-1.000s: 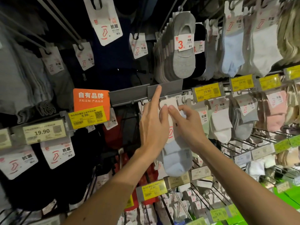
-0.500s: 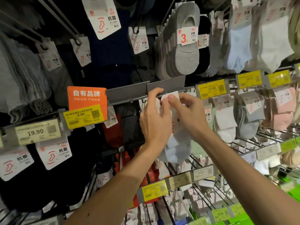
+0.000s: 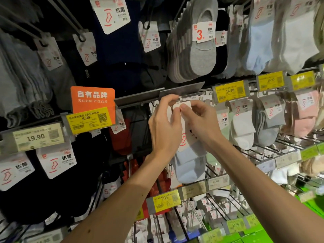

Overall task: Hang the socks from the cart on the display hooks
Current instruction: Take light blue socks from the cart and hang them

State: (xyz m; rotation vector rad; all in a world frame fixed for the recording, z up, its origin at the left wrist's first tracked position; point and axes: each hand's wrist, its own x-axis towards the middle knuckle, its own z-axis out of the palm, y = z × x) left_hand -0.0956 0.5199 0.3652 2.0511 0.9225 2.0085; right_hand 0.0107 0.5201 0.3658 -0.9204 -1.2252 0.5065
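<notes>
A pack of pale blue socks [image 3: 190,165] with a white card header hangs from my two hands in the middle of the sock wall. My left hand [image 3: 164,127] and my right hand [image 3: 201,121] both pinch the top of the white header, just under the grey metal rail [image 3: 140,99]. The hook itself is hidden behind my fingers, so I cannot tell if the header is on it. The cart is out of view.
Socks hang all around: dark ones at left, grey no-show socks [image 3: 198,50] above, white [image 3: 242,130], grey and pink packs at right. An orange sign [image 3: 93,97] and yellow price tags line the rails. Bare wire hooks [image 3: 259,155] jut out at lower right.
Both hands have lifted the sock pack's header up closer to the grey rail. My left index finger, pointing up a second ago, has curled down onto the header.
</notes>
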